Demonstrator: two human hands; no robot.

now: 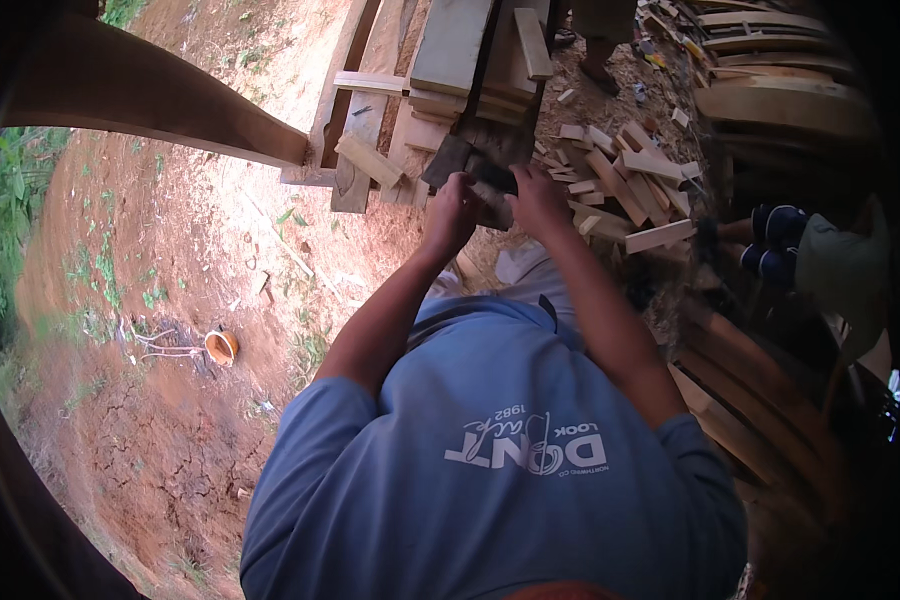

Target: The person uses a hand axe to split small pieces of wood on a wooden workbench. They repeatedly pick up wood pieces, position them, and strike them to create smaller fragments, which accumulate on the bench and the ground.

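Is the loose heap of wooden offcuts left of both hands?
No, the heap of wooden offcuts lies mostly to the right of the right hand, with the left hand farther left.

Left of the left hand (452, 212), passage is free above the ground (360, 245); forward, stacked boards (452, 50) obstruct, and beyond the right hand (538, 202) (quite near) lie heaped offcuts (638, 188).

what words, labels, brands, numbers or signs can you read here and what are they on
Blue shirt, big white lettering: legible but upside down; I won't copy the wording.
Same shirt, smaller white words and a number above it in the picture: likewise not copied.
Same shirt, tiny white line below it: very small.
Dark block, orange bucket: no lettering I can make out.
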